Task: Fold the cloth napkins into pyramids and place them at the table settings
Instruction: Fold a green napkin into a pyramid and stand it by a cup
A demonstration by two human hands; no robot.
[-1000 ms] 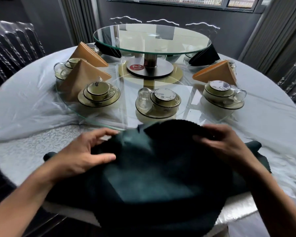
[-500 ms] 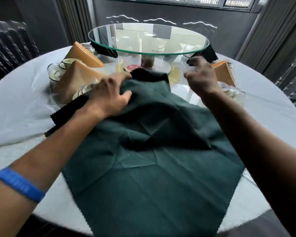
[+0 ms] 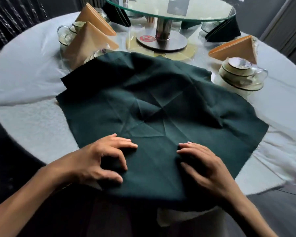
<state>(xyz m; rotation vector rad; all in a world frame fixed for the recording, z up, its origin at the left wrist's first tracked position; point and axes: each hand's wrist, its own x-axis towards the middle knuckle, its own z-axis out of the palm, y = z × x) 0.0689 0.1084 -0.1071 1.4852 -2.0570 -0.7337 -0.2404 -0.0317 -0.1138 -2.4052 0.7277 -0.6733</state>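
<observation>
We see a big green napkin (image 3: 161,106) lying open and flat on the table (image 3: 29,124), right in front of us. It has fold lines that meet in its middle, just past our fingertips. Its near edge hangs a little over the table edge, under our wrists. Its far edge is bumpy and lies over something we cannot see.

Our left hand (image 3: 99,159) rests on the near left part of the napkin. Its fingers (image 3: 125,144) are spread apart and bent a bit, with the tips touching the cloth. The thumb points to the right, apart from the other fingers. It pinches nothing.

Our right hand (image 3: 202,166) rests on the near right part of the napkin. Its fingers (image 3: 186,147) are also spread and point to the left, toward the left hand. The tips touch the cloth. There is a gap of bare cloth between the two hands.

Far past our left fingers stand two orange pyramids (image 3: 87,41), beside cups (image 3: 65,35). Far past our right fingers is one more orange pyramid (image 3: 237,50), and just in front of it a cup set (image 3: 241,74) on a saucer. Straight ahead, beyond the napkin, stands a glass turntable (image 3: 169,12) on a metal post. Dark folded napkins (image 3: 224,29) sit under its rim on both sides
</observation>
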